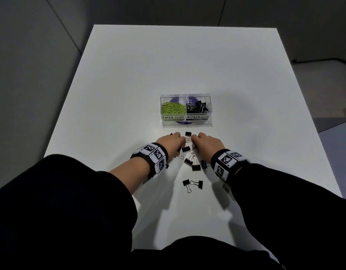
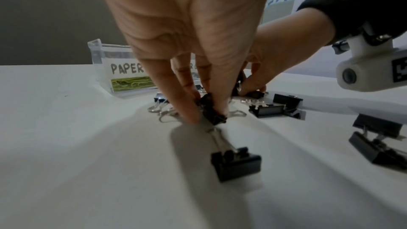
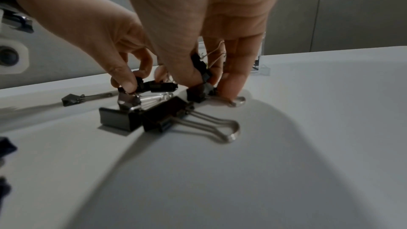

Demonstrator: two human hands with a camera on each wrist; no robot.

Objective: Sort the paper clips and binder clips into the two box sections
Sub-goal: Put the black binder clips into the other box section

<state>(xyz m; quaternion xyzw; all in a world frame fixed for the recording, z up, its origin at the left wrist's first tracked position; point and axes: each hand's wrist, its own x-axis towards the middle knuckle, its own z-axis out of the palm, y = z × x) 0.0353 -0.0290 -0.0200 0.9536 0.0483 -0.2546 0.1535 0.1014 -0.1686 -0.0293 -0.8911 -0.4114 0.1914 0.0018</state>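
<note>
Picking binder clips off the table.
My left hand and right hand each pinch a clip; I'd lift straight, then drop them in the box, right section.

Table white. Box clear w/ white labels, black lettering. Paper clips lime green. Binder clips black w/ silver wire handles. Wristbands black, w/ b&w square-code tags. Sleeves black.
</note>
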